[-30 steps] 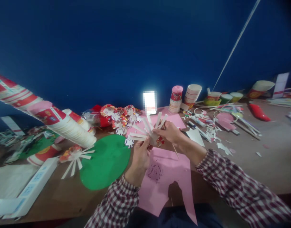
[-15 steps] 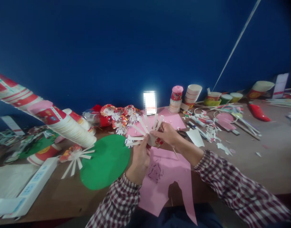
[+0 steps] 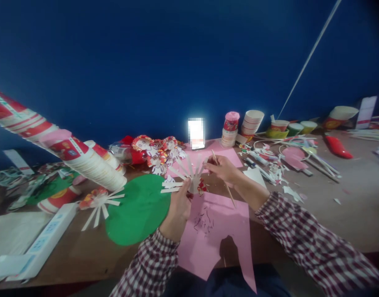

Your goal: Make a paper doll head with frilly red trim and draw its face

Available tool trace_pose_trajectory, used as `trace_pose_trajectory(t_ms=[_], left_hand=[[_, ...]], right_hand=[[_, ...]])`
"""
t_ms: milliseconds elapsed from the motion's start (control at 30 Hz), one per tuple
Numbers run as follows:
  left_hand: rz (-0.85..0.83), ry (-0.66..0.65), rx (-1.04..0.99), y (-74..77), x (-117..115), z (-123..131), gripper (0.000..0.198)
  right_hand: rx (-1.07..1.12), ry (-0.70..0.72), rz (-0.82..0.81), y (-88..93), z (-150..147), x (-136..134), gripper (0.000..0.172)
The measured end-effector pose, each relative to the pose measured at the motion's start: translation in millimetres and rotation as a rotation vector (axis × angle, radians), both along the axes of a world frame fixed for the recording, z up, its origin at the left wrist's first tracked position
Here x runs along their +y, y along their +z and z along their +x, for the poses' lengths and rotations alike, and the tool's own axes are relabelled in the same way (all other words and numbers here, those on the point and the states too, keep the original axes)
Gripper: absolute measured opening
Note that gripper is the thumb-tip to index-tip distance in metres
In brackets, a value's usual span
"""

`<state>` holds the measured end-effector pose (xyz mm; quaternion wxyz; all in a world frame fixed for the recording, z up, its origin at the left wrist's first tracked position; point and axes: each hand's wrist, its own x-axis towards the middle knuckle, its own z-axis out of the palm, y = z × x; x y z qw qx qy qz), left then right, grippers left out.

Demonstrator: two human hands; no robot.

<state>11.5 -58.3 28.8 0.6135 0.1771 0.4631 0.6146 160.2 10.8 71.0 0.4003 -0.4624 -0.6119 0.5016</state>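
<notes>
Stick (image 3: 230,196) slants in right hand (image 3: 227,170), near end rightward

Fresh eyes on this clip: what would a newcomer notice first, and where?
Probably the bright white rectangle at the table's back, glowing against the dark blue wall. Next, the long slanting stack of paper cups at the left. In the middle, the left hand holds a strip-cut paper piece, while the right hand holds a thin stick.
</notes>
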Motion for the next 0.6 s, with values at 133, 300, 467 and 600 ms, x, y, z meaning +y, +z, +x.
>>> trace_pose_trajectory(t_ms=[133,300,467,600], left_hand=[[-0.025,0.023,-0.077,-0.2,-1.6,-5.1,0.026],[-0.003,0.08,-0.038,-5.0,-6.9,-23.7,0.025],[0.111,0.422,0.574,-5.6,-12.4,-42.9,0.06],[0.423,0.543,1.157,11.0,-12.7,-44.7,0.057]], right_hand=[[-0.028,0.026,0.026,-2.0,-4.8,3.8,0.017],[-0.081,0.024,0.051,-0.5,-5.6,7.6,0.015],[-0.166,0.031,0.07,4.5,-6.2,5.7,0.014],[-0.244,0.044,0.084,5.7,-9.5,6.2,0.015]])
